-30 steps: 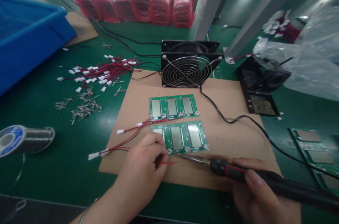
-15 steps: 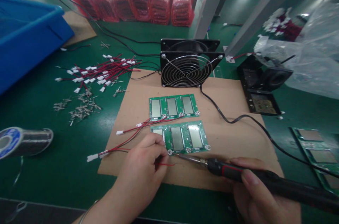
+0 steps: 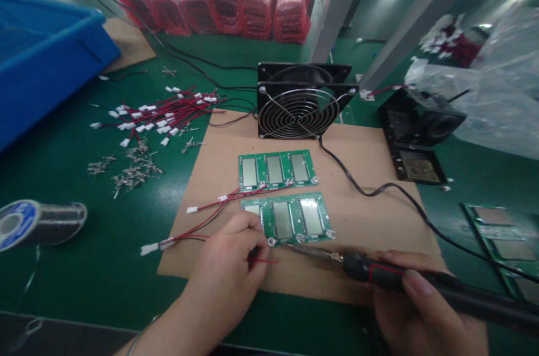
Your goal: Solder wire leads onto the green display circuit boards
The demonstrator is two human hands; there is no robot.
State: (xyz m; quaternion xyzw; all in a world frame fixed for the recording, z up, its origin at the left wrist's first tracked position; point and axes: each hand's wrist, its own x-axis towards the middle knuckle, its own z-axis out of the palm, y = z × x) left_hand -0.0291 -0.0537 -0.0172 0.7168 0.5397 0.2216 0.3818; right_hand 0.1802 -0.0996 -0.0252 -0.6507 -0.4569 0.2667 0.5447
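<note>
My right hand (image 3: 425, 294) grips a soldering iron (image 3: 379, 272). Its metal tip points left, close to the lower edge of the nearer green circuit board (image 3: 297, 215); whether it touches is too small to tell. At that board's lower left corner my left hand (image 3: 231, 263) is closed in a pinch on a red wire (image 3: 267, 261), whose end sticks out past the fingers. My fingers cover part of the board's left display. Behind it lies a second circuit board (image 3: 275, 169) with three displays. Red and black leads with white connectors (image 3: 150, 248) run off leftward.
Both boards lie on a cardboard sheet (image 3: 357, 221). A black fan (image 3: 298, 112) stands behind them, its cable (image 3: 370, 193) crossing to the right. Leftward are loose wire leads (image 3: 160, 114), small metal parts (image 3: 135, 170), a solder spool (image 3: 46, 221) and a blue bin (image 3: 50, 53). An iron stand (image 3: 416, 142) sits right.
The soldering iron and my right hand have shifted slightly right, drawing the tip a little away from my left fingers. My left hand keeps its pinch near the board.
</note>
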